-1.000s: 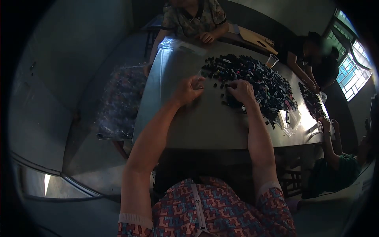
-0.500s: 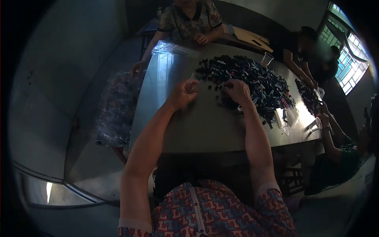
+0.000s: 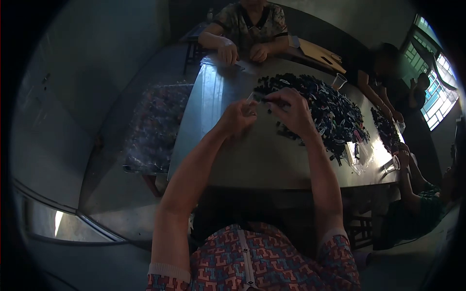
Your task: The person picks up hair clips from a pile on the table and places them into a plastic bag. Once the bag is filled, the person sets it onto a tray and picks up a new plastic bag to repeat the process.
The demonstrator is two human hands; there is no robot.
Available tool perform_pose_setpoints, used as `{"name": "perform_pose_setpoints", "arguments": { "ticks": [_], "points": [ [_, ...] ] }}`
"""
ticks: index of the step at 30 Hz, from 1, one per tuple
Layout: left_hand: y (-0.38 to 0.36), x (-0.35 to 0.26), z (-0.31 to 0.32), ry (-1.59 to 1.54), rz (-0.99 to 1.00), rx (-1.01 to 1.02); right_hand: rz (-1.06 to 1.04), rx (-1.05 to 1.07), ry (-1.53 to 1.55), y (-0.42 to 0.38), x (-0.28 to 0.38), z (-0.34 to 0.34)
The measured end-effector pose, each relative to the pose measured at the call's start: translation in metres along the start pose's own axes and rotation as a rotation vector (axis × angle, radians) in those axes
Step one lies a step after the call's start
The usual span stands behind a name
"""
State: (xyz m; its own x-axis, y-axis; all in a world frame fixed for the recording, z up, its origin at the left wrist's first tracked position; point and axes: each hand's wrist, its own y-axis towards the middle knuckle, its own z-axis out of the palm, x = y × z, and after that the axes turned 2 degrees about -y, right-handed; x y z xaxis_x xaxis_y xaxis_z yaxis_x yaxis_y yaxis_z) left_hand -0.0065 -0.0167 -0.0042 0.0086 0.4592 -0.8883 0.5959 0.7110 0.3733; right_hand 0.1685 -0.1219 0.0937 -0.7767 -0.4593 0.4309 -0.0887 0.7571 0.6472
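My left hand [image 3: 236, 118] is over the metal-topped table [image 3: 252, 160], fingers closed on a small clear plastic piece [image 3: 250, 98] that sticks up past the fingertips. My right hand [image 3: 296, 112] pinches a small dark piece [image 3: 266, 100] between thumb and fingers, close to the clear piece. Beyond and to the right of my right hand spreads a large pile of small, mostly black pieces [image 3: 335, 111], some with coloured bits. A few loose ones lie at its near edge.
Flat clear bags [image 3: 209, 60] lie by a person [image 3: 250, 29] across the table. Clear cups [image 3: 339, 81] stand beside the pile. Other people work at a smaller dark pile [image 3: 383, 127] on the right. A big filled plastic bag [image 3: 155, 126] rests on a low stand at left.
My right hand has come up from the pile's near edge to my left hand with a dark piece. The person opposite has drawn both hands together at the table edge. The view has shifted slightly.
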Motion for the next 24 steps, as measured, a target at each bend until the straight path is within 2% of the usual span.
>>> {"name": "perform_pose_setpoints", "arguments": {
  "ticks": [1, 2, 4, 10, 14, 16, 20, 22, 23, 24],
  "points": [
    [0.001, 0.000, 0.001, -0.077, 0.012, -0.013, -0.130, 0.032, -0.091, 0.004, 0.005, 0.002],
    [0.004, -0.001, 0.001, -0.073, 0.015, -0.017, -0.136, 0.030, -0.090, 0.007, 0.009, 0.006],
    [0.003, 0.005, 0.004, -0.033, 0.063, -0.048, -0.164, 0.018, -0.288, 0.006, 0.016, 0.014],
    [0.003, -0.001, 0.003, 0.063, 0.061, -0.011, -0.206, -0.011, -0.451, 0.008, 0.017, 0.028],
    [-0.001, -0.011, 0.003, 0.115, 0.074, -0.023, -0.176, -0.004, -0.428, 0.008, 0.018, 0.033],
    [0.003, 0.000, 0.003, 0.003, 0.081, -0.003, -0.086, 0.036, -0.337, 0.008, 0.022, 0.032],
    [0.008, 0.015, 0.002, -0.103, 0.091, 0.004, -0.046, 0.069, -0.317, 0.009, 0.017, 0.031],
    [0.005, -0.003, -0.006, 0.075, 0.043, 0.072, 0.028, 0.063, -0.101, 0.009, 0.018, 0.029],
    [0.003, -0.011, -0.006, 0.075, 0.036, 0.075, 0.034, 0.065, -0.098, 0.009, 0.016, 0.026],
    [0.002, -0.016, -0.006, -0.181, -0.035, 0.077, 0.006, 0.022, -0.040, 0.010, 0.013, 0.022]
  ]
}}
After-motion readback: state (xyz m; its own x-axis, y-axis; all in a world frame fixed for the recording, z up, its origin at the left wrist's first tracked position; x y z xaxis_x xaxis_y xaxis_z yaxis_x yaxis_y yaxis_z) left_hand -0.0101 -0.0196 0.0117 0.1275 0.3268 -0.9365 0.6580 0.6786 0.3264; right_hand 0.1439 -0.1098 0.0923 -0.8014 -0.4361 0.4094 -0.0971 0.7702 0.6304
